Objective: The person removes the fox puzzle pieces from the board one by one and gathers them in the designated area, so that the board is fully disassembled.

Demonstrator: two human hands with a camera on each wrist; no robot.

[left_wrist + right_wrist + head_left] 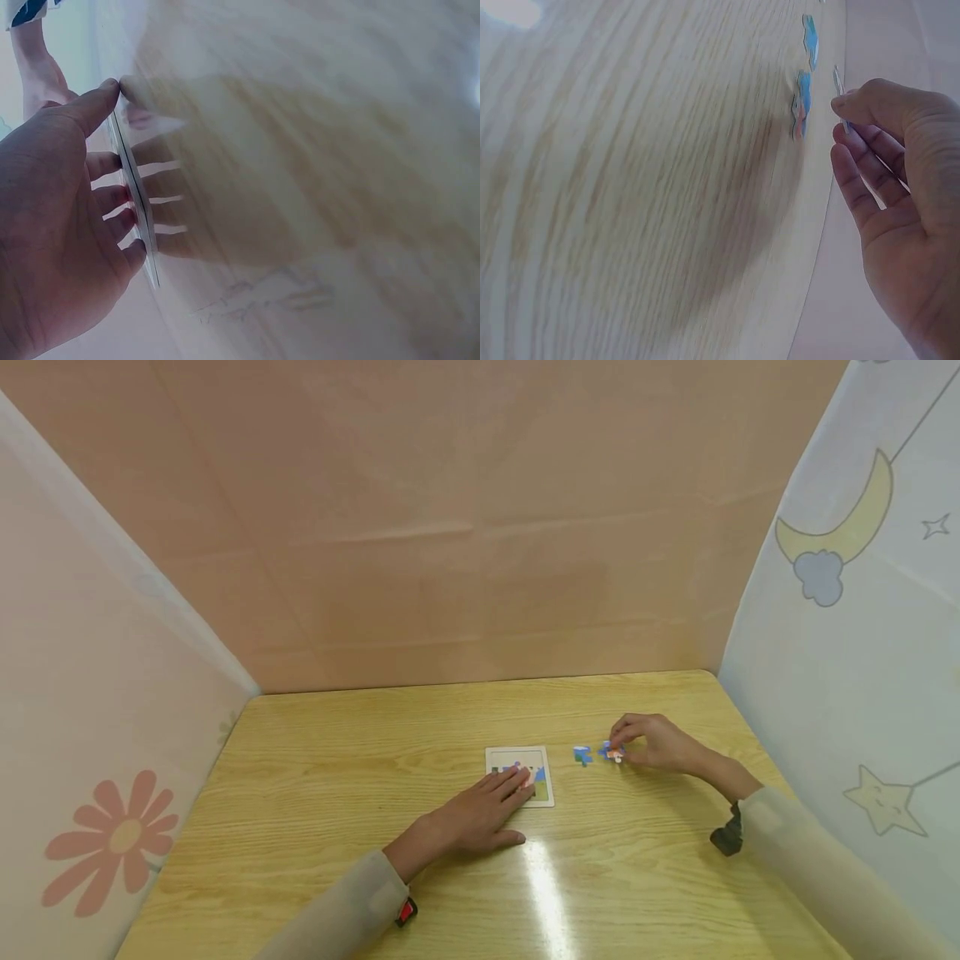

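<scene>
My left hand (483, 810) lies with fingers straight across a small white-framed jigsaw board (516, 749), partly hiding its picture. The left wrist view has the board (141, 199) edge-on, with the fingertips on its face and the thumb near its end. To the right, my right hand (654, 745) pinches a thin puzzle piece (838, 79) between thumb and fingers, held just above the table in the right wrist view. Two loose pieces lie by it: a blue and green piece (582, 755) nearer the board, and a blue and orange piece (801, 105) beside the fingertips.
The wooden table (337, 743) runs back to a plain orange-brown backdrop (480, 568). Pale patterned sheets close off both sides, with a flower (123, 837) on the left and a moon (862, 518) on the right. A light reflection shows on the near tabletop.
</scene>
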